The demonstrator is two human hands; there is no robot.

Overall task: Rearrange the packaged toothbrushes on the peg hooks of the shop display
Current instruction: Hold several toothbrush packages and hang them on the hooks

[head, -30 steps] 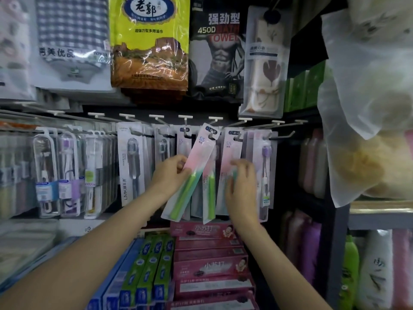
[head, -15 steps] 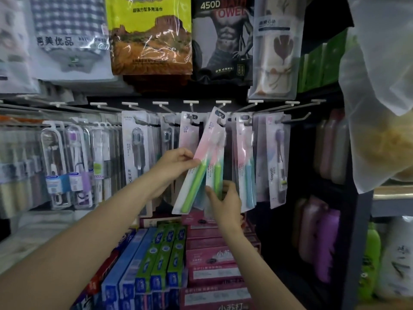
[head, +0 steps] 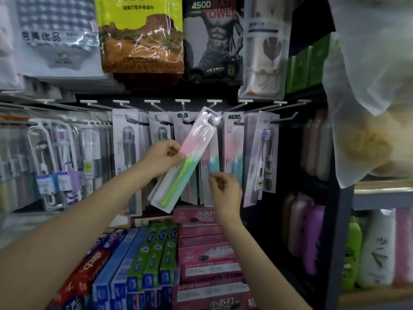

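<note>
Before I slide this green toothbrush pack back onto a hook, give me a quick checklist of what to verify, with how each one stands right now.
1. Left hand grips the green toothbrush pack at its middle: ok.
2. Pack upright for hanging: not ok, it tilts, top to the right.
3. Pack's hang hole lined up with a peg hook tip: cannot tell.
4. Right hand free to steady the hanging packs: ok, it holds nothing.
5. Blue toothbrush packs behind hang straight: ok.
</note>
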